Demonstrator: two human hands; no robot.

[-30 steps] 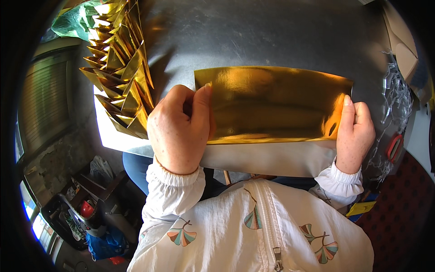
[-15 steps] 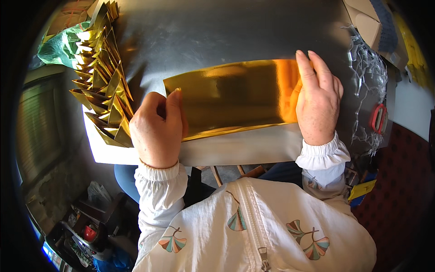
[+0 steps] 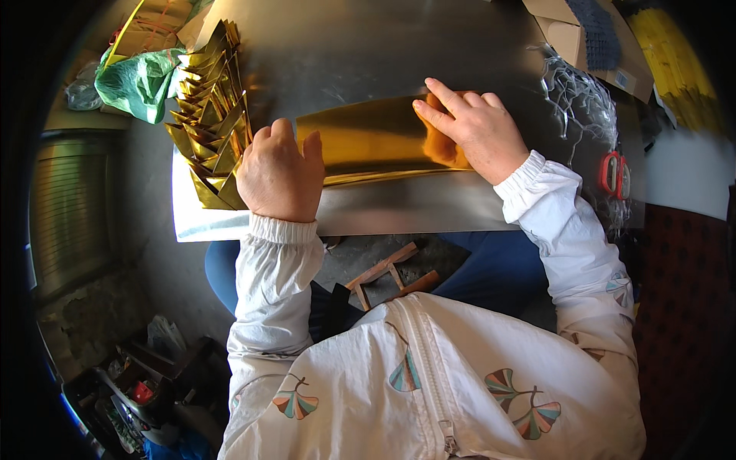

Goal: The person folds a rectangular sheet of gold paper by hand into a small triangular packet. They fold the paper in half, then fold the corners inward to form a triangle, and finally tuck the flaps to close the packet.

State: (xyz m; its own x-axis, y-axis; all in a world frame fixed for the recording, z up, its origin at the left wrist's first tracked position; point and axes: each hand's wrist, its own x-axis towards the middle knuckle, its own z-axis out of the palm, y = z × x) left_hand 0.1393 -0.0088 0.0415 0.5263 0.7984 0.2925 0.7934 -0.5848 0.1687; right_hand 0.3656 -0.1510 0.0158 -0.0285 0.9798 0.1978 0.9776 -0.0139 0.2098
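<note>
A shiny gold foil sheet (image 3: 368, 138) lies lengthwise on the metal tabletop (image 3: 368, 46), with the thin edges of more layers showing along its near side. My left hand (image 3: 280, 175) is closed at its left end, the thumb on the sheet and the other fingers curled, their tips hidden. Over the right part of the sheet my right hand (image 3: 481, 136) rests open, index and middle fingers stretched toward the left. The foil mirrors those fingers in orange. Just left of my left hand stands a long row of folded gold foil pieces (image 3: 211, 126), nested into one another.
A green plastic bag (image 3: 138, 84) sits at the far left. On the right lie a tangle of clear plastic strips (image 3: 579, 96) and red-handled scissors (image 3: 613, 175). Behind them is a cardboard box (image 3: 556, 31). A wooden stool frame (image 3: 387, 268) shows below the table edge.
My right hand has slid left across the sheet from its right end, fingers now pointing left. My left hand stays at the left end. The whole view has shifted somewhat.
</note>
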